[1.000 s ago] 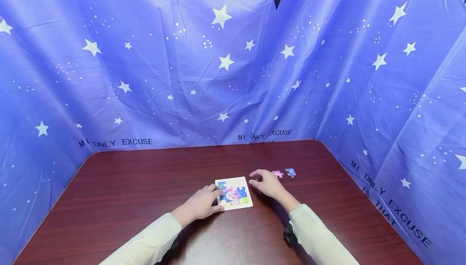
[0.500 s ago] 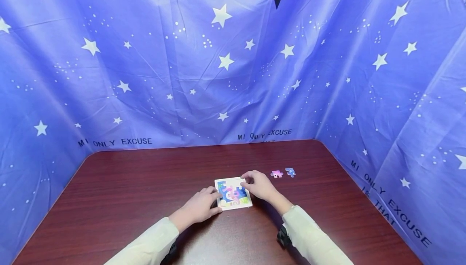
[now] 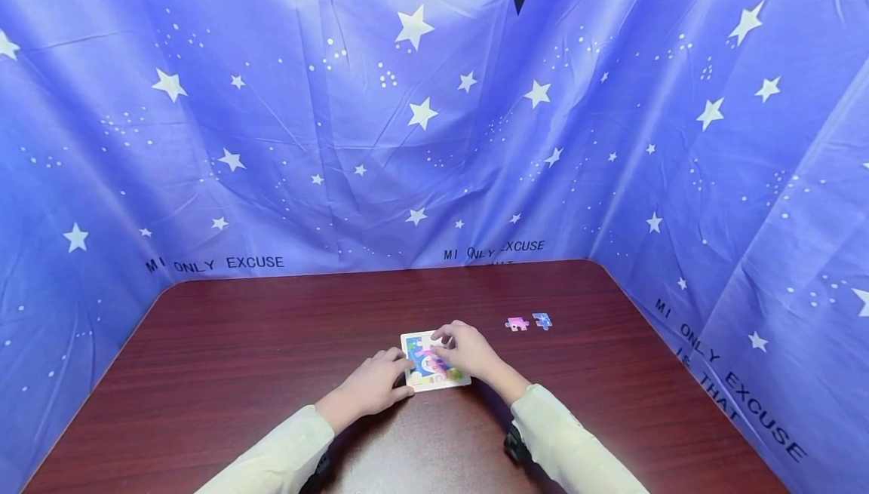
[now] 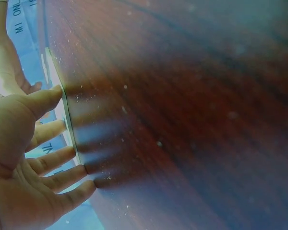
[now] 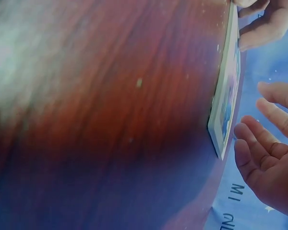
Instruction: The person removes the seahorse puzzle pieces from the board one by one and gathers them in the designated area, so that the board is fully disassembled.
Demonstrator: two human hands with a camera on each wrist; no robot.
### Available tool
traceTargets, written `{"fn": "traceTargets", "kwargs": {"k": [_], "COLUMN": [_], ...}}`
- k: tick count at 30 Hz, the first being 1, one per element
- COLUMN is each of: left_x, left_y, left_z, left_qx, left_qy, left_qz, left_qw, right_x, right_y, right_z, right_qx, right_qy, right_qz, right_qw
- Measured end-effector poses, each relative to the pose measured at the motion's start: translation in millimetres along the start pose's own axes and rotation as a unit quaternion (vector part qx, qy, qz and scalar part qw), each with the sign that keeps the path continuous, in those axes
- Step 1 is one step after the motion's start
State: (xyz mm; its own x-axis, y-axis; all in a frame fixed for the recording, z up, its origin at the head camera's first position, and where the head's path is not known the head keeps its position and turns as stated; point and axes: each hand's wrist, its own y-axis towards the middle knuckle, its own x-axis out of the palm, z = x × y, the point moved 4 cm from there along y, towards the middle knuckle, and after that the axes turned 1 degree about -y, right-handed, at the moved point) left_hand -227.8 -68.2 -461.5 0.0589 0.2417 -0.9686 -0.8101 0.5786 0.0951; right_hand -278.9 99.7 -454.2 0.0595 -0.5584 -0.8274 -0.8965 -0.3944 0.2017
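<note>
A square jigsaw board [image 3: 431,387] with a pale frame and a partly filled picture in blue, pink and white lies flat on the table. My left hand [image 3: 370,384] rests at its left side, fingers spread. Thumb and fingertips touch the board's edge in the left wrist view [image 4: 43,153]. Over the upper right part of the picture hovers my right hand [image 3: 471,353], hiding that area. Its thumb and index finger are near each other in the right wrist view [image 5: 273,139], and no piece shows between them.
Two loose jigsaw pieces, one pink [image 3: 517,324] and one blue [image 3: 541,320], lie on the dark red-brown table [image 3: 271,343] right of and beyond the board. A blue curtain with stars [image 3: 380,139] surrounds the table's back and sides.
My right hand has moved left from beside the pink piece, across the board's right edge, to above the picture. The left hand stays at the board's left side.
</note>
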Motion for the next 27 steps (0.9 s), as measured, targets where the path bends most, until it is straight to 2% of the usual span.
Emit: {"fn": "traceTargets", "kwargs": {"k": [12,27], "left_x": [-2.8,-0.5], "left_y": [-1.3,1.8], "left_z": [0.5,-0.4], "left_qx": [-0.004,0.001], "left_qy": [-0.008,-0.016], "left_qz": [0.009,0.017], "left_qw": [0.9999,0.9997], "right_x": [10.5,17.2], "right_y": [4.7,9.0], "right_z": [-10.2,-7.2], "right_qx": [-0.019,0.006], "right_qy": [0.001,0.005], "right_qz": [0.0,-0.014], "right_qw": [0.9998,0.9999]}}
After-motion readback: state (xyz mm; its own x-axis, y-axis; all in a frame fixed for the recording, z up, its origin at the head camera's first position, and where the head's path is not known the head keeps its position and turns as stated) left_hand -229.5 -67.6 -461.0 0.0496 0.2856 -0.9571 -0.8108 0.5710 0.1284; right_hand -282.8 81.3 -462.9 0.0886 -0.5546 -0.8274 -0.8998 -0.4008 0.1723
